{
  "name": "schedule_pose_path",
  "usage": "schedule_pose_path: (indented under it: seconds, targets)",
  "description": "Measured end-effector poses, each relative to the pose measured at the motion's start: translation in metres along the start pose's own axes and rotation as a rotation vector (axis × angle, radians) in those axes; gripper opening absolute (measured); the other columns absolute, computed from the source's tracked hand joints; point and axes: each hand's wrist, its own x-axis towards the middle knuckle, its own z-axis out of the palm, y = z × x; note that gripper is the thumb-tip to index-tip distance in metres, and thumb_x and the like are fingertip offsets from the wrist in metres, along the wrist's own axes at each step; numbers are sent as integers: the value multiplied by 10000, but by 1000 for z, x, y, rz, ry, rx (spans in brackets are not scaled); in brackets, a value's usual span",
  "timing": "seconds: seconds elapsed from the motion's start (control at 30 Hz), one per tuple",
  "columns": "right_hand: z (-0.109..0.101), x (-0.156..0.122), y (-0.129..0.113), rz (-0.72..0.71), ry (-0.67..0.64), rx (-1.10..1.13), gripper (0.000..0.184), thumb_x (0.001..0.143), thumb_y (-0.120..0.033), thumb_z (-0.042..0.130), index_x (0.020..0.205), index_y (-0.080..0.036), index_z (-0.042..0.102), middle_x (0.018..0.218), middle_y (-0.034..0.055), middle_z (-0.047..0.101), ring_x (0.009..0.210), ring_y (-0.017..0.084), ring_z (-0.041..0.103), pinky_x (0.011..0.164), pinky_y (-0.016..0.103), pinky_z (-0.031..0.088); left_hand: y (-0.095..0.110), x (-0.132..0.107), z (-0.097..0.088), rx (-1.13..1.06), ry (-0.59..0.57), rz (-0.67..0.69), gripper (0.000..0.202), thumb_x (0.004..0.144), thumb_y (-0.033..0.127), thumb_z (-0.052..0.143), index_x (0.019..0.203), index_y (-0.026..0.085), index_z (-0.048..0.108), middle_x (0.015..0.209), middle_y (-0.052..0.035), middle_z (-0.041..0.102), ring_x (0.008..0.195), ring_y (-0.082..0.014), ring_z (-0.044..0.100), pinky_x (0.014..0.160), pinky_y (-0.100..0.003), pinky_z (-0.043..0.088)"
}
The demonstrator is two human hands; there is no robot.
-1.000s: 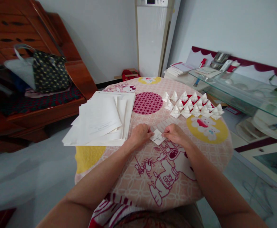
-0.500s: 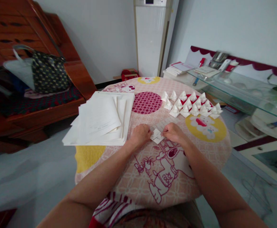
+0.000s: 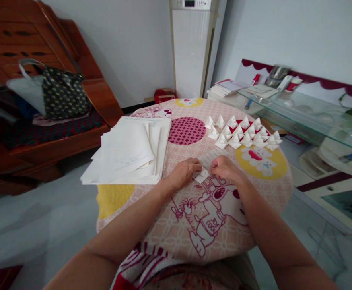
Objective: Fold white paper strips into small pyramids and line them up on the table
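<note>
A small folded paper square (image 3: 201, 176) lies on the patterned tablecloth (image 3: 176, 225), turned with a corner toward me. My left hand (image 3: 186, 171) is closed over its left and upper part, fingertips pressing on the paper. My right hand (image 3: 224, 167) pinches at its right corner; the fingertips partly hide that edge. Just beyond both hands lies a flat strip of printed paper (image 3: 213, 155). Several folded white paper shapes (image 3: 236, 135) with raised points stand in rows farther off, to the right.
A stack of white paper sheets (image 3: 124, 151) covers the table's left side. To the right stands a glass shelf (image 3: 314, 117) with things on it. A wooden bench (image 3: 97, 96) with a dotted bag (image 3: 62, 92) is at left, and a tall white cabinet-like unit (image 3: 190, 48) behind.
My left hand has slid right and over the paper square, covering more of it. My right hand has shifted slightly right and remains at the square's right corner.
</note>
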Motion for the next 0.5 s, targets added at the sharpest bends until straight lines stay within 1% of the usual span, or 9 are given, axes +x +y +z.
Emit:
schedule_pose_path:
  seconds: [0.1,0.17,0.27,0.37,0.43,0.5]
  targets:
    - [-1,0,7,41,2,43,148,729,-101,648,590,-152,640,451,-16,563,425,102,518,435,210,327,-2,-1,0,-12,7,6,211,861,50,547,851,167,722,958,-71,684,913,-195,636,780,-272,472]
    - [0,1,11,44,27,111,159,733,-94,632,587,-155,626,449,-15,564,409,102,515,417,205,332,-2,-1,1,-24,18,7,208,857,50,554,855,167,726,957,-71,688,910,-196,639,781,-273,478]
    - [5,2,9,15,73,318,124,771,-104,611,665,-155,648,509,-12,608,414,95,524,402,190,352,-2,-1,2,-45,40,12,225,867,41,541,863,164,730,935,-69,690,902,-195,644,788,-277,491]
    - [14,4,0,5,53,490,82,801,-124,606,754,-159,664,575,-10,647,422,91,536,392,183,364,-5,0,3,-88,85,18,253,874,27,523,896,157,739,938,-75,701,912,-190,653,823,-284,509]
    - [20,4,-8,2,29,486,80,791,-111,610,760,-164,662,576,-12,646,427,92,538,398,186,361,-10,0,3,-158,119,32,270,872,18,518,919,151,748,963,-80,717,921,-181,665,850,-287,522]
    - [26,5,-14,-11,42,387,74,778,-122,643,722,-170,652,530,-21,610,434,100,529,421,198,360,-17,1,2,-238,132,56,282,866,12,521,925,150,759,992,-81,732,928,-171,678,865,-288,533]
